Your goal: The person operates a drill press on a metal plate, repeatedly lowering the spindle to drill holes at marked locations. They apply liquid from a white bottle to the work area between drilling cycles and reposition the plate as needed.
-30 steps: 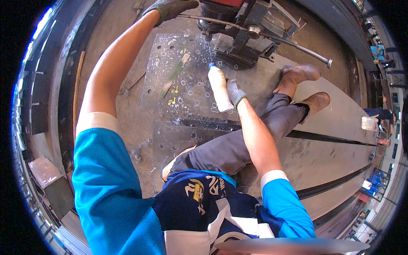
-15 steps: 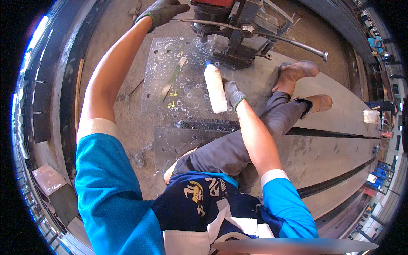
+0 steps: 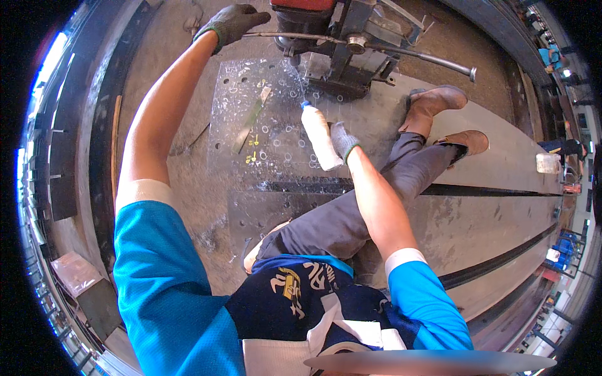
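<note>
My left hand (image 3: 233, 26), in a dark grey glove, is at the left end of a long metal lever rod (image 3: 417, 55). One finger stretches out along it, and the rest seem closed round the rod, partly hidden. The rod passes through a hub on a dark drilling machine (image 3: 307, 24) with a red top. My right hand (image 3: 343, 141), also gloved, grips a plastic bottle (image 3: 320, 135) of whitish liquid. The bottle lies tilted, its blue cap towards the machine, and a thin pale streak runs from the cap towards the drill's lower end.
Under the machine lies a dark steel plate (image 3: 235, 103) with drilled holes, chalk circles and wet specks. A flat strip (image 3: 252, 119) rests on it. My legs and brown boots (image 3: 433, 106) extend across larger steel plates (image 3: 495, 163). A white bucket (image 3: 547, 163) stands far right.
The lever's left end has come slightly nearer to me with my left hand. The bottle has tilted more, its base swinging right. A pale streak now shows at its cap.
</note>
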{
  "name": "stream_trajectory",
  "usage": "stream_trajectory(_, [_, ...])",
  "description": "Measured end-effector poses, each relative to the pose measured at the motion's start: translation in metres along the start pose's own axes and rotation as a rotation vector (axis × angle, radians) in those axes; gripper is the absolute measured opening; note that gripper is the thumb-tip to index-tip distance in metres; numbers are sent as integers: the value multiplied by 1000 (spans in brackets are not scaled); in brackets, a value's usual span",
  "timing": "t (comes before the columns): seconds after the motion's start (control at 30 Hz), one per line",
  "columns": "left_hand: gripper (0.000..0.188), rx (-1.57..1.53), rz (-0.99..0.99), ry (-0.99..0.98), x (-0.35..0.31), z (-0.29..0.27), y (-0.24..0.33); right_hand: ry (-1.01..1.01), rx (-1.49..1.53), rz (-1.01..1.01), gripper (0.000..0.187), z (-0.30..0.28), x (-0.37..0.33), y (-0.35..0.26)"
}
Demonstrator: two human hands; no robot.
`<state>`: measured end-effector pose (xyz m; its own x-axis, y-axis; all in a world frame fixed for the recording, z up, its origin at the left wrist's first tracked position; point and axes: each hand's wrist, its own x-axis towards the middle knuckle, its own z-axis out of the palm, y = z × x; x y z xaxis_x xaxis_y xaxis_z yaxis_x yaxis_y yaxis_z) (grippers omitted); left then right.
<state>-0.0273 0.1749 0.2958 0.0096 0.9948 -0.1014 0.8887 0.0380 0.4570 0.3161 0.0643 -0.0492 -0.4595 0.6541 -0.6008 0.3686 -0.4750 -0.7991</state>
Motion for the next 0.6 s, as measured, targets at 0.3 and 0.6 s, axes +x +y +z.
stream_trajectory(0.3, [59,-15,10,80,3,6,-11,100,40,25,59,4,-4,-2])
stream_trajectory(0.6, [62,-23,5,95,3,7,-9,16,352,20,51,11,-25,-27])
